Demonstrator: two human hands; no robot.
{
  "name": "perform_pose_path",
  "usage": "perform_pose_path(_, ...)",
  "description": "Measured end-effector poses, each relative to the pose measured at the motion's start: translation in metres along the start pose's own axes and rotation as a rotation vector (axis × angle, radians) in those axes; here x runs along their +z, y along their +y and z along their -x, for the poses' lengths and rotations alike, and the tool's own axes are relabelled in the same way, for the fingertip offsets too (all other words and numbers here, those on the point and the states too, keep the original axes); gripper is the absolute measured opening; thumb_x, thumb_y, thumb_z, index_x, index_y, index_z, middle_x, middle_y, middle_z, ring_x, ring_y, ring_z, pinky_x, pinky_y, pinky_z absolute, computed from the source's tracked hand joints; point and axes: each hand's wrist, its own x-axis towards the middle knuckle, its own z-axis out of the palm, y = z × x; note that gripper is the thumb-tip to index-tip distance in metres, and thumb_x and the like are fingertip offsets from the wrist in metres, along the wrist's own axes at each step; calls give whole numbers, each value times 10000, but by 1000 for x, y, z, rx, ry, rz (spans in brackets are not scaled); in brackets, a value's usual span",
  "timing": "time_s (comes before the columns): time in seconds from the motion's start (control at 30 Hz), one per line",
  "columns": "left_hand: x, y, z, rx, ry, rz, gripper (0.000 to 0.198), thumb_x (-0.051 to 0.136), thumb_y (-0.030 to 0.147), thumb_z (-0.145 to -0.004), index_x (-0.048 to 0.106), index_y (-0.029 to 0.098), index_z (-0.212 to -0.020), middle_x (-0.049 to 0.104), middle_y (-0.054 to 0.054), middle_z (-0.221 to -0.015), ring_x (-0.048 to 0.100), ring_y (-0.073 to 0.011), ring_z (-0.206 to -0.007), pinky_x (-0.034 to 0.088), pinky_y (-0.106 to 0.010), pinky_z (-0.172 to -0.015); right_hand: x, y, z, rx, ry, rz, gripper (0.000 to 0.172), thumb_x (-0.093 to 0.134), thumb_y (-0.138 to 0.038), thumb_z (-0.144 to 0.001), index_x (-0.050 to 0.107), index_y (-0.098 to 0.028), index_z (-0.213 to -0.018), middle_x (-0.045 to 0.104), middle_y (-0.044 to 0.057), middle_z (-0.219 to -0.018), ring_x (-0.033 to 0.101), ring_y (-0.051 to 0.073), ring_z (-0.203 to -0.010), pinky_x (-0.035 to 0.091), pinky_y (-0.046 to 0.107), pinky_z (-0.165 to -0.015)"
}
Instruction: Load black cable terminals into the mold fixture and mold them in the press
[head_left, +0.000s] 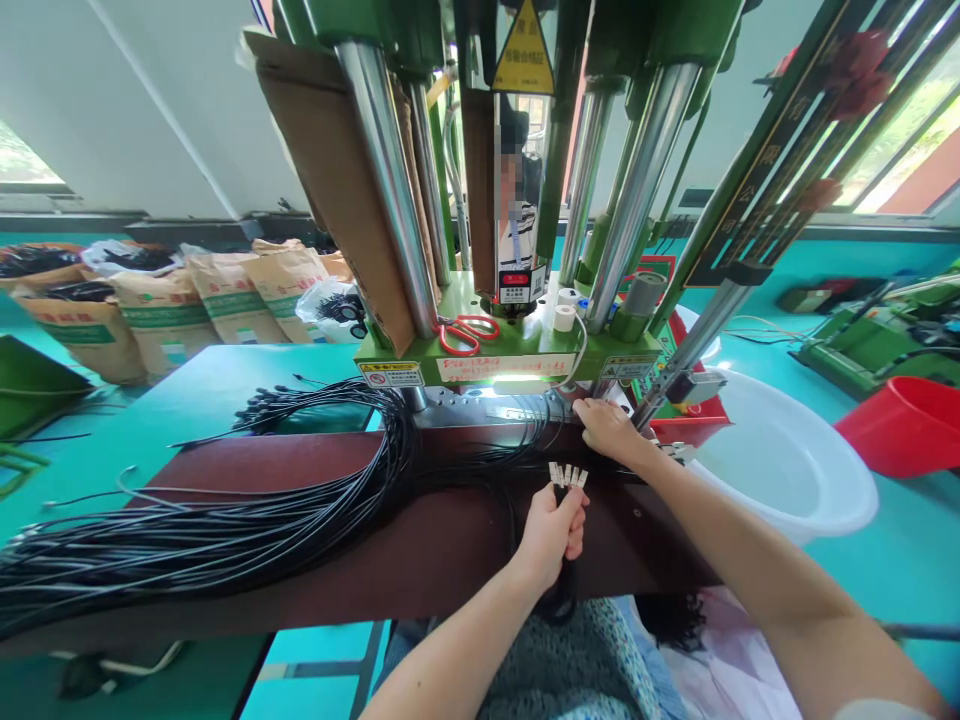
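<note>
A thick bundle of black cables (225, 540) lies across a dark brown board (420, 565) and runs up to the steel mould plate (480, 408) of a green vertical moulding press (510, 340). My left hand (551, 535) is shut around a few cable ends, with their small metal-and-white terminals (566, 476) sticking up above my fingers. My right hand (606, 430) lies on the front edge of the mould plate, pressing on the cables there. Its fingertips are partly hidden among the wires.
Red-handled scissors (469, 335) and white tape rolls (564, 317) sit on the press's green bed. Steel columns rise behind it. A white basin (780, 460) and red bucket (907, 425) stand to the right, with filled paper sacks (217, 300) at the back left.
</note>
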Motion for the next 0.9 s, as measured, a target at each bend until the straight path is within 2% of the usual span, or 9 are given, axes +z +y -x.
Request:
perform_pose_path(0.17, -2, 1, 3, -39, -31, -72, 491, 615, 606, -627, 411, 195, -800, 311, 128, -438, 206, -8, -294, 134, -142, -301, -23, 1, 40, 2, -149, -97, 73, 480, -140, -687, 521, -162, -744, 602, 94, -799, 573, 253, -807, 411, 339, -717)
perform_pose_path(0.27, -1, 2, 7, -38, -47, -107, 490, 590, 623, -639, 393, 214, -823, 304, 134, -439, 198, -11, -295, 129, -135, -308, -26, 2, 81, 79, -218, -210, 139, 391, -145, -711, 513, -168, -771, 541, 20, -634, 549, 165, -606, 409, 258, -547)
perform_pose_path(0.33, 2, 2, 9, -40, -51, -124, 467, 571, 616, -662, 387, 217, -819, 293, 135, -441, 183, -8, -297, 120, -132, -309, -19, -2, 110, 204, -255, -455, 288, 350, -139, -699, 505, -168, -940, 448, -44, -536, 452, 112, -431, 342, 211, -404)
perform_pose_path(0.4, 6, 0, 12, -61, -63, -163, 441, 578, 587, -676, 396, 214, -823, 286, 136, -442, 169, -6, -298, 108, -133, -308, -7, -10, 134, 366, -234, -900, 400, 370, -177, -703, 449, -180, -1095, 363, -89, -488, 312, 78, -325, 226, 182, -319)
perform_pose_path(0.47, 11, -3, 13, -78, -84, -231, 413, 608, 542, -675, 418, 203, -814, 289, 132, -439, 177, -5, -298, 108, -139, -305, 7, -18, 149, 464, -128, -1306, 408, 425, -276, -751, 429, -185, -1148, 334, -105, -468, 229, 57, -297, 152, 170, -300)
perform_pose_path(0.53, 14, -6, 13, -67, -96, -304, 379, 630, 501, -675, 436, 191, -776, 296, 124, -427, 195, -8, -298, 117, -148, -301, 18, -24, 156, 470, -2, -1497, 430, 444, -417, -803, 437, -183, -1165, 345, -106, -444, 218, 50, -284, 142, 164, -290)
perform_pose_path(0.6, 16, -8, 12, -49, -94, -355, 355, 637, 474, -679, 442, 183, -738, 309, 116, -416, 211, -12, -299, 130, -156, -301, 24, -28, 157, 448, 94, -1562, 476, 435, -498, -827, 441, -186, -1187, 371, -99, -434, 240, 50, -280, 164, 160, -283)
perform_pose_path(0.67, 16, -9, 11, -40, -84, -380, 343, 642, 459, -679, 449, 179, -723, 325, 112, -413, 222, -15, -300, 144, -164, -305, 28, -29, 156, 423, 143, -1567, 489, 429, -508, -843, 444, -183, -1207, 389, -91, -435, 260, 51, -283, 182, 156, -281)
perform_pose_path(0.9, 15, -9, 10, -28, -65, -480, 266, 617, 382, -703, 447, 178, -695, 337, 106, -413, 232, -23, -296, 165, -175, -310, 32, -28, 159, 401, 171, -1512, 528, 442, -472, -854, 420, -147, -1270, 402, -82, -440, 284, 50, -294, 201, 149, -279)
